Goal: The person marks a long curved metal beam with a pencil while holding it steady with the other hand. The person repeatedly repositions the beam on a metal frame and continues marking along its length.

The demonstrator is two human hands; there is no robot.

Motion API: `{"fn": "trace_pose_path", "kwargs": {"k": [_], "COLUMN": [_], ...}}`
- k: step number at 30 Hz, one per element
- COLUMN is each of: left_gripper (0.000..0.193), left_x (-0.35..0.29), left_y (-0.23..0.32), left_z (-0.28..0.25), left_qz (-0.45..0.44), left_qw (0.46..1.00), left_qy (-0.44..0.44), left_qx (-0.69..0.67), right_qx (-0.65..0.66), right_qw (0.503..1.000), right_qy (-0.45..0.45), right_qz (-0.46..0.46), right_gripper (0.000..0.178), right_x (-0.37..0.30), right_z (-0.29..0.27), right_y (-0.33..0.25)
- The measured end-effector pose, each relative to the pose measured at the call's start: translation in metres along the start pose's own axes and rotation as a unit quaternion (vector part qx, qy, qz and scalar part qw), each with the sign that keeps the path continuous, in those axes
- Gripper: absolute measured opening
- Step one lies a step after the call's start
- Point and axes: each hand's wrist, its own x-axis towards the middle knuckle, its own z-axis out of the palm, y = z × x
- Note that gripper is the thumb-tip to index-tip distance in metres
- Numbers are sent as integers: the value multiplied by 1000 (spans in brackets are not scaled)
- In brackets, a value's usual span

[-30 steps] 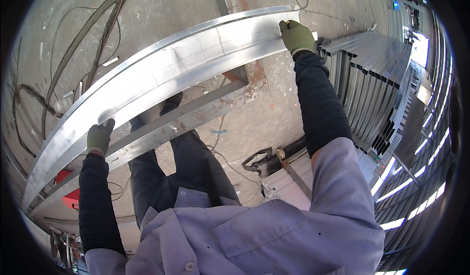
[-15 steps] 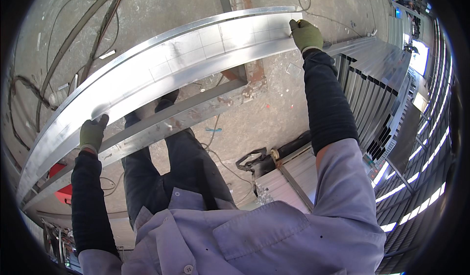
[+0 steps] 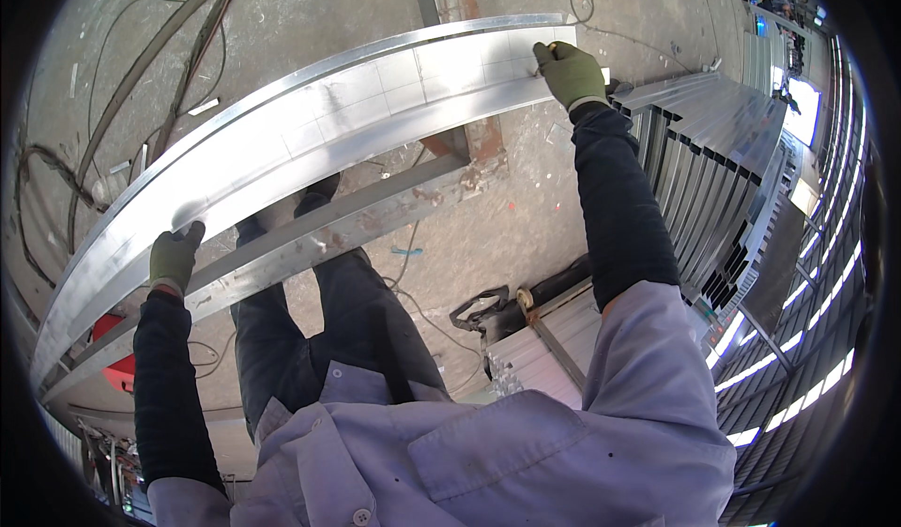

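While the person's grey shirt [image 3: 488, 452] fills the near edge at six o'clock and dark trousers [image 3: 338, 339] drop away below it, both arms in black sleeves reach outward to a long aluminium profile [image 3: 310, 133] carried crosswise in front of the body. Its long axis runs from about eight o'clock, low and near, up to about one o'clock, high and far, bowed only by the lens. The left hand [image 3: 174, 257], in an olive green glove, sits at eight o'clock, nearer the body, its fingers curled up over the profile's near edge and closed on it. The right hand [image 3: 570, 72], gloved the same, is stretched farther out at one o'clock, fingers wrapped around the profile close to its far end and gripping it. So the profile lies straight ahead of both sets of fingers, with its length running sideways between them and most of it spanning the gap from one hand to the other. Beneath it, a grey steel beam [image 3: 357, 217] runs roughly parallel over the concrete floor [image 3: 310, 30]. At four o'clock lies a bundle of aluminium sections [image 3: 535, 358] with a black strap tool [image 3: 488, 306] beside it. Farther off, at two to three o'clock, a stack of rectangular tubes [image 3: 723, 161] stretches away, and dark cables [image 3: 178, 48] trail across the floor at eleven o'clock.
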Motion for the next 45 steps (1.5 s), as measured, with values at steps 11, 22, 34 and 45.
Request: {"fn": "trace_pose_path", "kwargs": {"k": [11,22,34,45], "left_gripper": [70,69,68,68], "left_x": [-1,0,0,-5], "left_y": [1,-1,-4,7], "left_z": [1,2,2,-4], "left_qz": [10,2,-9,-25], "left_qw": [1000,1000,1000,1000], "left_qy": [8,7,0,-3], "left_qx": [-24,-14,-22,-14], "right_qx": [-77,-65,-88,-89], "right_qw": [995,998,995,993], "right_qy": [-3,11,-41,24], "right_qz": [65,24,-16,80], "right_gripper": [50,49,50,52], "right_x": [25,25,39,37], "right_z": [-20,-17,-17,-23], "right_y": [27,24,18,52]}}
